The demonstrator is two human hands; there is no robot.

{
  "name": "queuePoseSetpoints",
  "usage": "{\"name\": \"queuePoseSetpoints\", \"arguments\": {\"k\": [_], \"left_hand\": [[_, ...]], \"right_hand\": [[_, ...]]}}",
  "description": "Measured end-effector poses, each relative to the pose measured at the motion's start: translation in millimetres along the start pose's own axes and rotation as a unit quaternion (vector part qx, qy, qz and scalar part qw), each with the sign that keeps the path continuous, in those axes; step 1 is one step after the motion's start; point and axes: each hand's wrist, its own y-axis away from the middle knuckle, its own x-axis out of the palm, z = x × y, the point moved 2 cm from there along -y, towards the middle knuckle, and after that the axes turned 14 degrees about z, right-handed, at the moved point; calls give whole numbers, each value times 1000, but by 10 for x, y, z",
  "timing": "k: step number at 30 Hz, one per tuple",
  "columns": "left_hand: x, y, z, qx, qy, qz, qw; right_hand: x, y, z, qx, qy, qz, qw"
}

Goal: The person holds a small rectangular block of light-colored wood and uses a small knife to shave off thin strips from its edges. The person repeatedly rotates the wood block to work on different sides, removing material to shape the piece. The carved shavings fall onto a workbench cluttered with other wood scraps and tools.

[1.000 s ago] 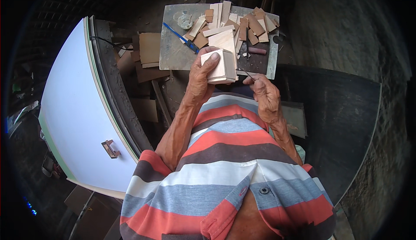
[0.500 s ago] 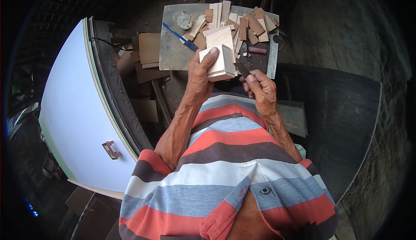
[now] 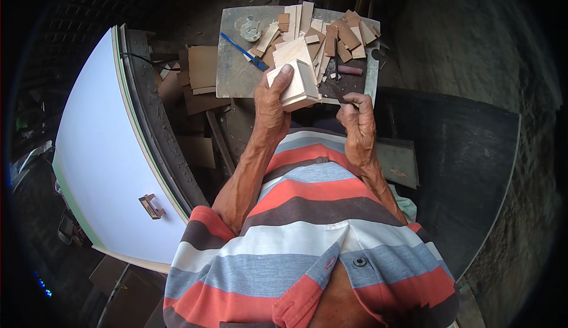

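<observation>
My left hand point(image 3: 273, 100) grips a small pale wooden box point(image 3: 300, 85), thumb on its upper face and the other fingers mostly hidden behind it. The box is tilted, with one side panel turned to the right. In my right hand point(image 3: 358, 121), thumb and bent fingers pinch a dark flat blade point(image 3: 336, 92). Its tip is close to the box's lower right edge; whether they touch I cannot tell. Beyond the box, the low table point(image 3: 232, 70) carries a heap of thin wood pieces point(image 3: 352, 35).
On the table lie a blue long-handled tool point(image 3: 244, 51), a pinkish-handled tool point(image 3: 350, 70) and a round whitish dish point(image 3: 251, 30). A large white panel point(image 3: 112, 156) stands at left, brown boards point(image 3: 203, 68) beside it. A dark board point(image 3: 455, 150) leans at right.
The box has tilted, showing more of its right side panel. My right hand has turned and its fingers have curled higher, with the blade moving slightly down and right of the box.
</observation>
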Motion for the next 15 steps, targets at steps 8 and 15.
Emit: {"name": "queuePoseSetpoints", "arguments": {"k": [8,15], "left_hand": [[-59,18,70,-47,96,27,994],[11,53,119,-42,124,23,991]], "right_hand": [[-166,-5,37,45,-28,66,996],[-167,-4,-33,-2,18,67,998]]}}
